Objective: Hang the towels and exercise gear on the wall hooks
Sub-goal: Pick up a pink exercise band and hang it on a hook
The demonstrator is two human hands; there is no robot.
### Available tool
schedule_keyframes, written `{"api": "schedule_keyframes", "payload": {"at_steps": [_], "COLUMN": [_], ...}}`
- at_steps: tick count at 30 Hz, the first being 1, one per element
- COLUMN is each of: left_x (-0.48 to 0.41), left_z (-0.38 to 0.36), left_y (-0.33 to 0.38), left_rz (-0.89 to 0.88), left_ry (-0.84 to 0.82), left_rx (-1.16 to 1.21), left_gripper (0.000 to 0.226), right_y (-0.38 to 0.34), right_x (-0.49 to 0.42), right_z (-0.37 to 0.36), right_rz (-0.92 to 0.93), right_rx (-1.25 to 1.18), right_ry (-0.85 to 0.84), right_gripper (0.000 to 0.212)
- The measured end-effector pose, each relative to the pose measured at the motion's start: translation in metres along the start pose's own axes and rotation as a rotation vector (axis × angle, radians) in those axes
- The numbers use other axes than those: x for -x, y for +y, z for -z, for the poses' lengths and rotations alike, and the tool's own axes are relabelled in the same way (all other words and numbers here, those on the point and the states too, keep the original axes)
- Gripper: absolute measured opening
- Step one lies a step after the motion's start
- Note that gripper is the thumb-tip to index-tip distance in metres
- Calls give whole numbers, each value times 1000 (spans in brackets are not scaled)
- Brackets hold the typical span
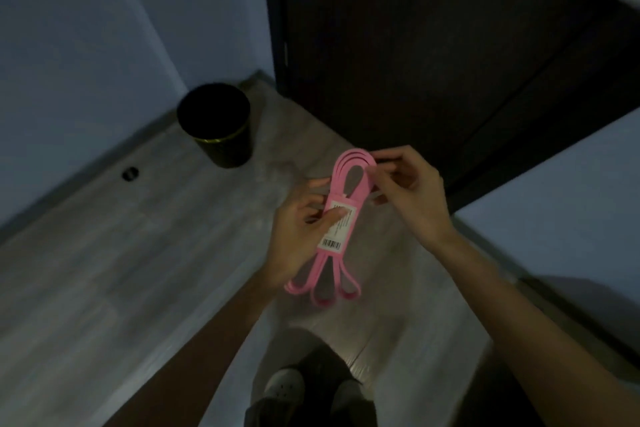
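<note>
A pink resistance band, coiled into several loops and wrapped by a pink sleeve with a white barcode label, is held in front of me above the floor. My left hand grips the sleeve at the middle, thumb on the label. My right hand pinches the top loops from the right. The lower loops hang free below my left hand. No wall hooks or towels are in view.
A black waste bin stands on the grey wood-look floor at the left wall. A dark door is straight ahead. A pale wall juts in on the right. My feet show below.
</note>
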State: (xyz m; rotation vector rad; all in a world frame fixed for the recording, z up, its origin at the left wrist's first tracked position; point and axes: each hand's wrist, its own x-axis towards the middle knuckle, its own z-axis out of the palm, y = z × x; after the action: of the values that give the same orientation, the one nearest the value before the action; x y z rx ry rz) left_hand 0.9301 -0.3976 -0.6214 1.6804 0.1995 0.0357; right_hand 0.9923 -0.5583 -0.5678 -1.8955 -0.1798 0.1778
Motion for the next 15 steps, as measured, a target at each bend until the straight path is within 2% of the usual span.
{"api": "schedule_keyframes", "payload": {"at_steps": [4, 7, 15], "left_x": [8, 16, 63], "left_z": [44, 76, 169], "left_y": [119, 198, 357], "left_rz": [-84, -114, -277], "left_ry": [102, 201, 382], "left_rx": [-101, -36, 68], "left_gripper": [34, 43, 39], "right_y": [-129, -216, -406], "right_x": [-10, -17, -10], "right_z": [11, 15, -5], "right_rz": [46, 119, 347], "right_rx": [-49, -40, -75], "right_ry": [-83, -124, -328], "right_gripper": [21, 21, 34]}}
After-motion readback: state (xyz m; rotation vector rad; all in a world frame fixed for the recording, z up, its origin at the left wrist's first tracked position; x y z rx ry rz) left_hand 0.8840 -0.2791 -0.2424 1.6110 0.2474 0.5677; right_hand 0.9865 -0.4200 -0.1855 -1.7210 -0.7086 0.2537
